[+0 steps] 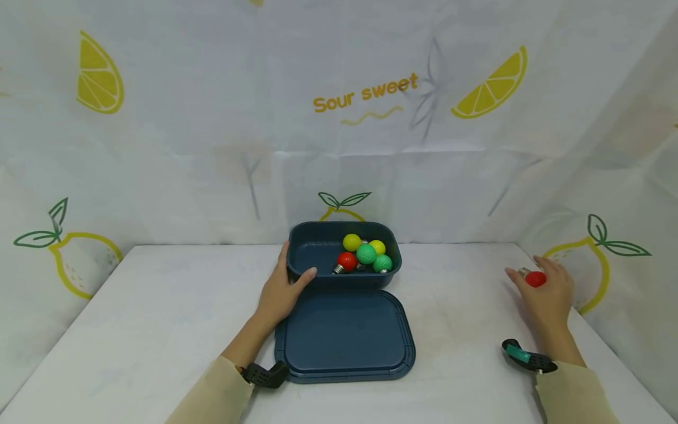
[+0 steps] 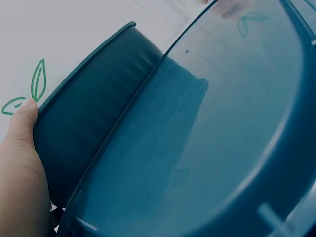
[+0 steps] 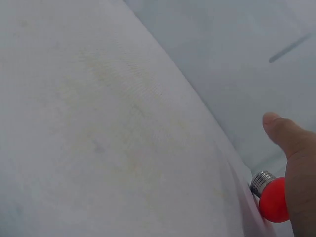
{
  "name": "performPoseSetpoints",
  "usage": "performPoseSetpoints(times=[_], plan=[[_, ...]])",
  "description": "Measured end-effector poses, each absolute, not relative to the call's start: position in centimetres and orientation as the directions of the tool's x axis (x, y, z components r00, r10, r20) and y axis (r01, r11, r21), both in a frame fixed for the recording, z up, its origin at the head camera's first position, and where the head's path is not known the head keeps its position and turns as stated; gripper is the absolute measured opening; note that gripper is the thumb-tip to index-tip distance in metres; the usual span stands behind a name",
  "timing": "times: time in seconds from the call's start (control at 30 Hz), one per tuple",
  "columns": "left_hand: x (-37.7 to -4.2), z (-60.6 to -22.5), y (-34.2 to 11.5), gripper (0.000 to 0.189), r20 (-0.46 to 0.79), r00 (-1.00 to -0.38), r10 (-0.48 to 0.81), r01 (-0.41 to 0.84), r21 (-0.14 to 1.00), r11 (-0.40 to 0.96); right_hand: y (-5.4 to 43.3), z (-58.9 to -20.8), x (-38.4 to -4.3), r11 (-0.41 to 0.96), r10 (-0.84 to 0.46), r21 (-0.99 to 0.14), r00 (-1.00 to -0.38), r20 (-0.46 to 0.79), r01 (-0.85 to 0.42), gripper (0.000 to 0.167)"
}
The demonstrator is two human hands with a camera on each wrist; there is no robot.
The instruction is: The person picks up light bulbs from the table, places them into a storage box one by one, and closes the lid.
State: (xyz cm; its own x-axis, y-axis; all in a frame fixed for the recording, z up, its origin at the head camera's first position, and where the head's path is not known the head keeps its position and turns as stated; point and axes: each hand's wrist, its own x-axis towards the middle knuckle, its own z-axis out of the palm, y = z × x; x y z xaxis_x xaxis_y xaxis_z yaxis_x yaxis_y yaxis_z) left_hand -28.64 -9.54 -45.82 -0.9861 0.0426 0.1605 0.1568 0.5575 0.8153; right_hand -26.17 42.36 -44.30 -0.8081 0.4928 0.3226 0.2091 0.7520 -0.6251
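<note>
A dark blue plastic box (image 1: 312,281) stands at the back of the table with several coloured light bulbs inside. My left hand (image 1: 279,290) holds its front left corner, the thumb along the front rim and fingers against the left side. In the left wrist view, a fingertip lies at the rim of the box (image 2: 94,113). Far to the right, my right hand (image 1: 551,294) arches around a red light bulb (image 1: 536,279) near the table's right edge. From the right wrist, its thumb stands out apart from the bulb (image 3: 274,200); the other fingers are hidden there.
Flat on the table right in front of the box lies its dark blue lid (image 1: 344,335). In the box, yellow bulbs (image 1: 352,242), green bulbs (image 1: 366,254) and a red bulb (image 1: 346,261) bunch toward the right. A lemon-printed white cloth (image 1: 212,147) hangs behind.
</note>
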Motion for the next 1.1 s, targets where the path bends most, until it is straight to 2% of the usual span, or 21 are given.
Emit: performPoseSetpoints(times=[0.17, 0.33, 0.63, 0.87, 1.1], plan=[[-28.8, -45.9, -9.6, 0.098, 0.172, -0.984, 0.040, 0.165, 0.817, 0.552, 42.6, -44.8, -26.4, 0.717, 0.519, -0.646, -0.819, 0.243, 0.263, 0.077], [-28.8, -45.9, -9.7, 0.098, 0.173, -0.984, 0.041, 0.167, 0.814, 0.556, 42.5, -45.0, -26.5, 0.693, 0.527, -0.664, -0.826, 0.200, 0.281, 0.070], [-28.7, -45.6, -9.6, 0.097, 0.169, -0.985, 0.041, 0.163, 0.821, 0.547, 41.9, -45.1, -26.4, 0.761, 0.455, -0.614, -0.847, 0.276, 0.209, 0.046], [-28.7, -45.6, -9.5, 0.098, 0.164, -0.986, 0.044, 0.161, 0.820, 0.550, 41.0, -45.2, -26.3, 0.771, 0.430, -0.603, -0.867, 0.253, 0.207, 0.048], [-28.6, -45.8, -9.4, 0.098, 0.166, -0.985, 0.044, 0.163, 0.821, 0.548, 40.6, -45.0, -26.2, 0.790, 0.410, -0.590, -0.859, 0.307, 0.166, 0.045]])
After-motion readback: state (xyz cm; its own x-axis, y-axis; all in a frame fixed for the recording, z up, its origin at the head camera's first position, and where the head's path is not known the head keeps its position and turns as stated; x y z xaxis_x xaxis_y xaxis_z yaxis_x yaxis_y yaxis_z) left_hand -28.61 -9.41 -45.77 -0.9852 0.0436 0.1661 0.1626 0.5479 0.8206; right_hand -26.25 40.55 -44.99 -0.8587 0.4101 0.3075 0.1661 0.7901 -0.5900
